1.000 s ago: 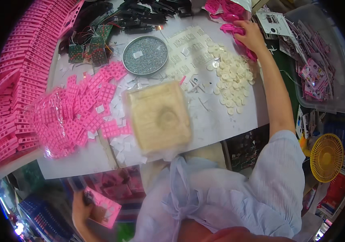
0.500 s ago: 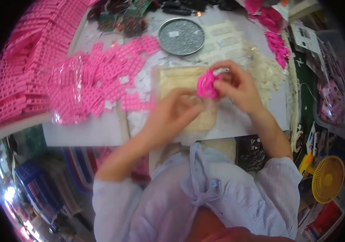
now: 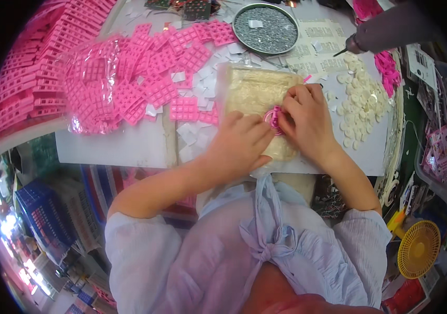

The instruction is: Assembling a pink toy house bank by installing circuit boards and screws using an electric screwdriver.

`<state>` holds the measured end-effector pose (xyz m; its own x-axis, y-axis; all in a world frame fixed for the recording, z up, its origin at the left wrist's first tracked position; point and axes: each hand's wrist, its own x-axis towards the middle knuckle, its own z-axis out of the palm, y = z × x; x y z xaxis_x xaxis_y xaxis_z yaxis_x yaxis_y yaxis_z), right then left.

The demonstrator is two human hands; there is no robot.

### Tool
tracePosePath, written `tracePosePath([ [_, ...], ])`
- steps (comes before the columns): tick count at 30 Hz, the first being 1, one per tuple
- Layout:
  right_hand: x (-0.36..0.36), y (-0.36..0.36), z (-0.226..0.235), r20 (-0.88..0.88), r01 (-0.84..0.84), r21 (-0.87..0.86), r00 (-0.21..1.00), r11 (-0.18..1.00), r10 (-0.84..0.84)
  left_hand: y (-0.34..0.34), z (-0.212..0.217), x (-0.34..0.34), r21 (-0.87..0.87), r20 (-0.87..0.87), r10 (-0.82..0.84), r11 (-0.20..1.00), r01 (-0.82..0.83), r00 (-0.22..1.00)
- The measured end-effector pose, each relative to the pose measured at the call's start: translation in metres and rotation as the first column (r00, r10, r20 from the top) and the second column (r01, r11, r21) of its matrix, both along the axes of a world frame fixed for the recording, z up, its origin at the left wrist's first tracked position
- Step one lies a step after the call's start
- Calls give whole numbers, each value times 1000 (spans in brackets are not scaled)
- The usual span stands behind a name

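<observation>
On the white table, pink keypads and cream discs flank hands holding a pink part

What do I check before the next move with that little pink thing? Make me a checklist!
1. Right grip holding the pink piece: ok, at its right side.
2. Left grip holding it too: cannot tell, though it is close on the left.
3. Yellowish pad under the pink piece: ok.
4. White paper squares tidied away from the pad: not ok, they lie scattered along its left.
5. Dark pointed tool apart from the right grip: ok.
</observation>
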<state>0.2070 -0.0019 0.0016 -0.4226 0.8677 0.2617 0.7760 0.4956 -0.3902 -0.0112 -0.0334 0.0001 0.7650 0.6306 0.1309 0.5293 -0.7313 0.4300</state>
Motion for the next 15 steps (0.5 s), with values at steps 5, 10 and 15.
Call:
tracePosePath([
  [5, -1, 6, -1, 12, -12, -29, 1000, 1000, 12, -1, -8, -12, -73, -9, -88, 993, 88, 996],
  [10, 11, 2, 2, -147, -7, -118, 989, 993, -10, 104, 78, -105, 28, 435, 132, 987, -160, 891],
  [15, 39, -6, 5, -228, -87, -93, 972, 992, 64, 183, 191, -287, 652, 752, 341, -513, -558, 564],
])
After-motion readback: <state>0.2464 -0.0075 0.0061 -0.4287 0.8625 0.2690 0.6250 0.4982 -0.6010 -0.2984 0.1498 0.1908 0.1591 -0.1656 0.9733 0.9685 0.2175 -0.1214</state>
